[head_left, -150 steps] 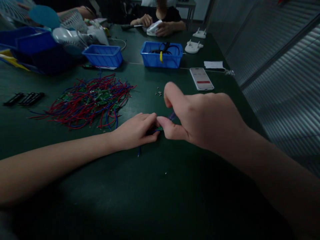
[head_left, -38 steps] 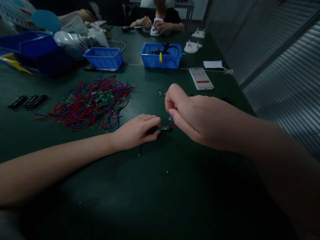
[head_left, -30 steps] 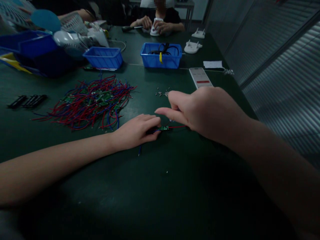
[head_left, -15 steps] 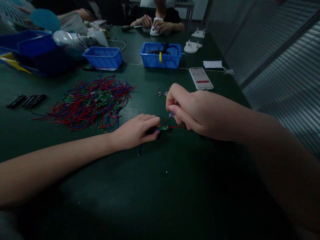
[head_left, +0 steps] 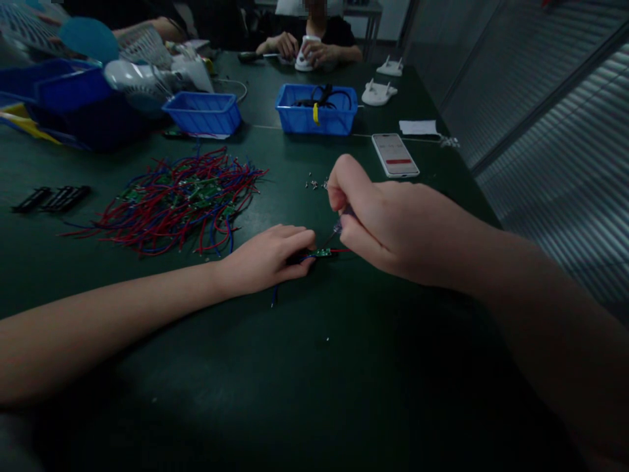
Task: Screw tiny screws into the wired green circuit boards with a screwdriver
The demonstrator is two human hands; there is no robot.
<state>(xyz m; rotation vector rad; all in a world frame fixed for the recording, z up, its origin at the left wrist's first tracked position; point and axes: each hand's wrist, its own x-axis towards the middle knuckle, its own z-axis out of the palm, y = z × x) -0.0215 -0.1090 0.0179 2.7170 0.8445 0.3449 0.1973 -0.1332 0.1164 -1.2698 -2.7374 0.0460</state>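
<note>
My left hand (head_left: 272, 257) rests on the dark green table, thumb and fingers closed on a small green circuit board (head_left: 323, 252) with a red and a blue wire. In my right hand (head_left: 376, 219) is a screwdriver (head_left: 337, 227) with a see-through handle, mostly hidden by the fingers. Its thin shaft slants down to the left towards the board; whether the tip touches a screw cannot be made out. Beyond my right hand lie several tiny screws (head_left: 314, 185), partly covered by it. A heap of circuit boards with red and blue wires (head_left: 181, 200) lies beyond my left hand.
Black plastic parts (head_left: 63, 198) lie at the left. Farther back stand a blue bin (head_left: 204, 115), another blue bin (head_left: 314, 120) with black cables, and white fan parts (head_left: 142, 77). A phone (head_left: 396, 155) lies at the right. Across the table a co-worker's hands (head_left: 319, 52) hold a white part.
My right hand has turned at the wrist and its fingers have curled further round the screwdriver handle. My left hand and the circuit board have stayed in place.
</note>
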